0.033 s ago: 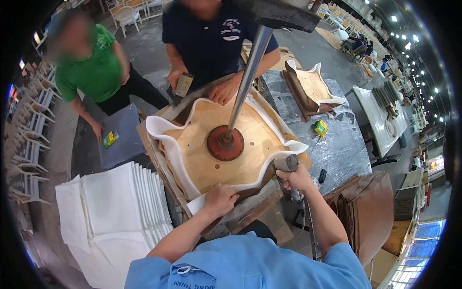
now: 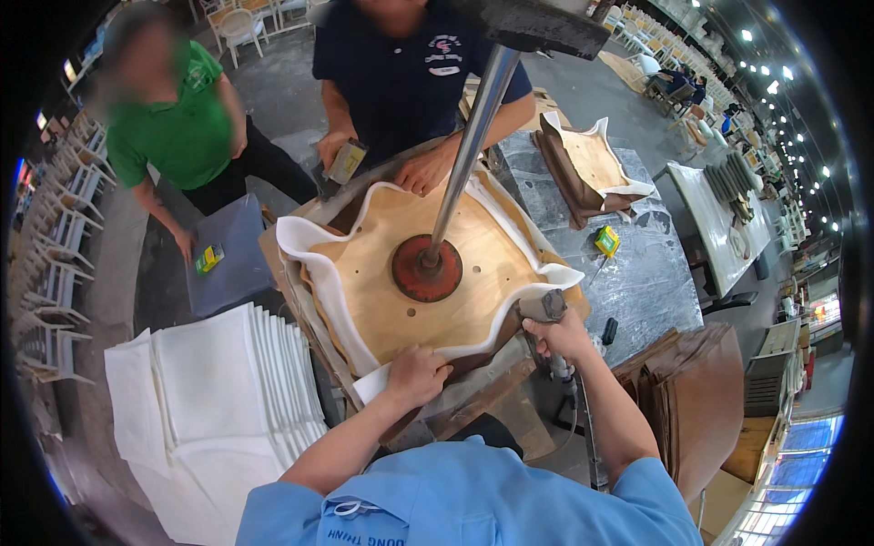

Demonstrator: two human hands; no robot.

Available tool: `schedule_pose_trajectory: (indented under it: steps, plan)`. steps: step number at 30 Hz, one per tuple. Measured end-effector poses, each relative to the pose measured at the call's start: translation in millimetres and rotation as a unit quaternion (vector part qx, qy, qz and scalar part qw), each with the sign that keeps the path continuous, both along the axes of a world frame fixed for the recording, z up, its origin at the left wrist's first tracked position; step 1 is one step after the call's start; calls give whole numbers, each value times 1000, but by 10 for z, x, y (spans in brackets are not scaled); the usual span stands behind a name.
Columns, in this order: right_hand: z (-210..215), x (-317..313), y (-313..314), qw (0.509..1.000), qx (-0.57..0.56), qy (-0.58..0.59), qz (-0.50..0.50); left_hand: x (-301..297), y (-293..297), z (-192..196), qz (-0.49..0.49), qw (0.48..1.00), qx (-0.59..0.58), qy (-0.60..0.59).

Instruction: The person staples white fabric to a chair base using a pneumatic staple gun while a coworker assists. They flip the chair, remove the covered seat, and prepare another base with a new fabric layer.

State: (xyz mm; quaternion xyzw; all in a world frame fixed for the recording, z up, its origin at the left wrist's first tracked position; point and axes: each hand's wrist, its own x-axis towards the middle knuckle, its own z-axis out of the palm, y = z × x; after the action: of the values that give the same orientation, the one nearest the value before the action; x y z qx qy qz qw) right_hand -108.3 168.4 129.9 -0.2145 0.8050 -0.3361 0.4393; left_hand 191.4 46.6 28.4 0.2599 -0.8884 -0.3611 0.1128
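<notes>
In front of me lies a wooden seat panel (image 2: pixel 369 291), with white padding (image 2: pixel 319 250) folded up around its edge and brown cover material (image 2: pixel 473 360) beneath. A round red press plate (image 2: pixel 426 284) on a metal rod bears down on the panel's middle. My left hand (image 2: pixel 417 375) is closed on the padding's near edge, fingers curled over it. My right hand (image 2: pixel 560 335) grips a staple gun (image 2: pixel 543 308) by its handle, its head against the right near edge. Across from me, a co-worker in navy holds another staple gun (image 2: pixel 347 162) and touches the far edge.
White padding sheets (image 2: pixel 209 373) are stacked at the left, brown cover sheets (image 2: pixel 687 391) at the right. A plastic-covered table (image 2: pixel 655 273) carries another seat panel (image 2: pixel 592 159) and a small yellow-green box (image 2: pixel 607 241). A person in green stands beside a grey-blue cushion (image 2: pixel 232 246).
The two people across from me have shifted very slightly. My hands, the staple gun and the seat panel show no visible movement.
</notes>
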Motion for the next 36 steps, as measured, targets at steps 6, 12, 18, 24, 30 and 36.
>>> schedule_pose_trajectory:
  steps: [6, 12, 18, 24, 30, 36]
  plan:
    - [-24, -21, -28, 1000, 3, 2, -8, -6, -42, 12, -15, 1000, 3, -24]
    - [12, -67, -109, 1000, 15, 13, -5, -60, -109, -30, -16, 1000, -7, -24]
    - [45, -71, -75, 999, 29, 25, 17, -21, -118, -35, -11, 999, 2, -48]
    - [92, -75, -218, 996, 72, 29, 38, 1, -128, -19, -13, 998, 0, -64]
    - [66, -119, -271, 995, 94, 39, 23, -10, -138, 27, -13, 999, 8, -36]
    - [66, -102, -317, 994, 96, 38, 28, 18, -134, 13, -8, 1000, 9, -27]
